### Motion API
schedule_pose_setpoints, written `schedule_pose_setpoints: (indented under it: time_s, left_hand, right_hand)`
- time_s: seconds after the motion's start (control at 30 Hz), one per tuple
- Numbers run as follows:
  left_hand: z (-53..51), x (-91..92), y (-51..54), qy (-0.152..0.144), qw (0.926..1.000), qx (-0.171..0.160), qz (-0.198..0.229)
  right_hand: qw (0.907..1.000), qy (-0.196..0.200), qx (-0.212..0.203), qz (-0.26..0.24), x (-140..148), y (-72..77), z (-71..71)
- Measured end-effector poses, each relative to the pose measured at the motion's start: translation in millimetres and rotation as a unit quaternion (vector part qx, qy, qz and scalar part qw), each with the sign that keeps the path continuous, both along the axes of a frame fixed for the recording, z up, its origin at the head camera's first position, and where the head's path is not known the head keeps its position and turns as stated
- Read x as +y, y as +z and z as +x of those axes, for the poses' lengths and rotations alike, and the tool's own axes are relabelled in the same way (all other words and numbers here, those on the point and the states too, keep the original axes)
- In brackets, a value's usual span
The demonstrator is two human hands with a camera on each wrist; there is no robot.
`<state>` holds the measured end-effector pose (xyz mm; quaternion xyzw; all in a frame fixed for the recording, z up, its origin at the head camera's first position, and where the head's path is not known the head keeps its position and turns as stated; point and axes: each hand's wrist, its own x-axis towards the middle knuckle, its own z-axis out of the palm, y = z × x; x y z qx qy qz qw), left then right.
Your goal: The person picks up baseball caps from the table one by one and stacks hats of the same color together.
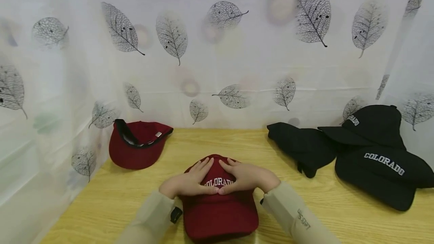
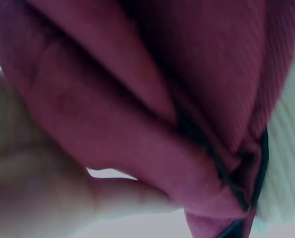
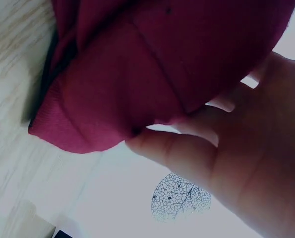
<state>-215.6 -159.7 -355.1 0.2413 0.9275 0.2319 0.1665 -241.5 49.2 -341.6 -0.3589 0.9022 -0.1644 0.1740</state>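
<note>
Cap (image 1: 219, 212) of maroon cloth, domed crown (image 1: 218, 172), left fingers (image 1: 205, 169) and right fingers (image 1: 229, 167) spread straight, pressed against it

head: looks forward-down, wooden tabletop (image 1: 217, 140) to far leaf-print curtain (image 1: 251, 59) | wrists: close-up, from left and right | shared: maroon COLORADO baseball cap (image 1: 220, 215)
</note>
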Motion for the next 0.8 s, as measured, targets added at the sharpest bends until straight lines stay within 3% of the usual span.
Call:
schedule_pose_setpoints:
  time_s: [0.23,0.5,0.8]
  left_hand:
    - [-3.0,1.8,5.5,0.003,0.9993,-0.022,-0.029]
    - [-6.6,11.8,3.5,-0.006,0.9949,-0.026,-0.097]
    - [-1.6,13.9,-2.7,0.002,0.9973,-0.009,-0.073]
  right_hand:
    - [0.9997,0.009,0.01,0.022,-5.0,4.6,-2.6]
    - [0.9969,0.003,0.028,0.073,-13.4,7.7,-3.6]
    - [0.9968,-0.012,0.042,0.068,-10.7,0.1,2.3]
